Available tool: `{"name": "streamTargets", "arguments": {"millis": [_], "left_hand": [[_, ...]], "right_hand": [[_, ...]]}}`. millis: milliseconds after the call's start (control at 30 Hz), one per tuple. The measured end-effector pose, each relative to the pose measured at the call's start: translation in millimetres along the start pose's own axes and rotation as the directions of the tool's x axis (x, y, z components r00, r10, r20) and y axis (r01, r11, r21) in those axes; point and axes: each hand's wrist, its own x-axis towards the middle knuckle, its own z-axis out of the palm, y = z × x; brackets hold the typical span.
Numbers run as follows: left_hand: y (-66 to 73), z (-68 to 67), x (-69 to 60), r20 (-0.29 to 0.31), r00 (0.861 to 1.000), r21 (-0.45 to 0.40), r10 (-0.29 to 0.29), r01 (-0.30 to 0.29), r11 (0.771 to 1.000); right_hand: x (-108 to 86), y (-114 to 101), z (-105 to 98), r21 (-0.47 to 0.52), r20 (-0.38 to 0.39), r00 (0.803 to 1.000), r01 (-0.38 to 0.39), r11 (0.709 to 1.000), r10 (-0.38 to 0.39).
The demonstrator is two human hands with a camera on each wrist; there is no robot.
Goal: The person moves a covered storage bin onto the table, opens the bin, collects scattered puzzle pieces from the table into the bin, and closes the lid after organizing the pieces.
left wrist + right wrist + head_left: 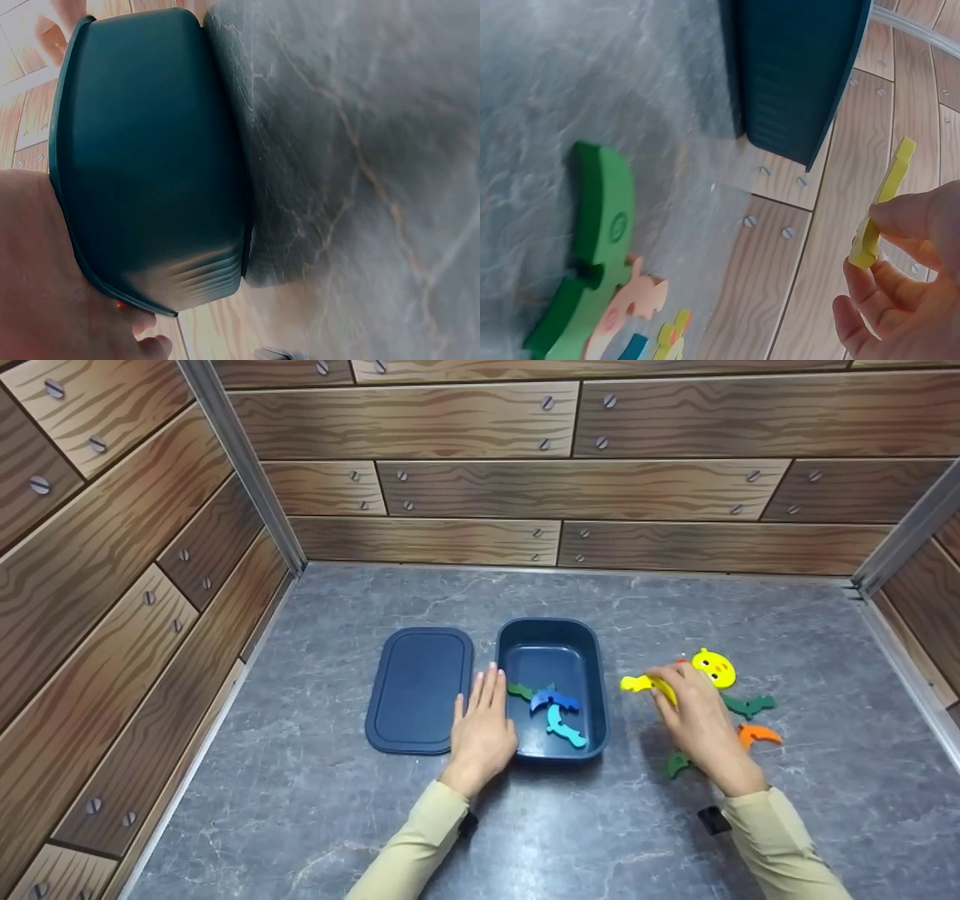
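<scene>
My right hand (pixel 701 727) pinches a yellow puzzle piece (pixel 635 683) between thumb and fingers, above the table to the right of a dark blue box (pixel 540 660). In the right wrist view, that yellow piece (pixel 889 187) appears edge-on at the fingertips. With its fingers straight, my left hand (pixel 484 739) rests at the left rim of the box, whose outer wall (pixel 150 142) fills much of the left wrist view. Inside the box lie a green piece (pixel 519 690), a blue piece (pixel 555 702) and a light-blue piece (pixel 564 730).
The flat blue lid (pixel 420 690) lies left of the box. Around my right hand lie a yellow animal-face piece (pixel 714 669), a dark green piece (pixel 750 705), an orange piece (pixel 760 734) and another green piece (pixel 678 765). Wood-patterned walls (pixel 480 487) enclose the table.
</scene>
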Motion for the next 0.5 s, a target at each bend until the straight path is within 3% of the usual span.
{"name": "streamTargets", "arguments": {"millis": [500], "left_hand": [[-0.7,1.1,0.3,-0.005,1.000,-0.018,-0.001,0.001,1.000]], "right_hand": [[12.9,-18,3,0.010,-0.033,0.999,0.005,1.000,-0.005]]}}
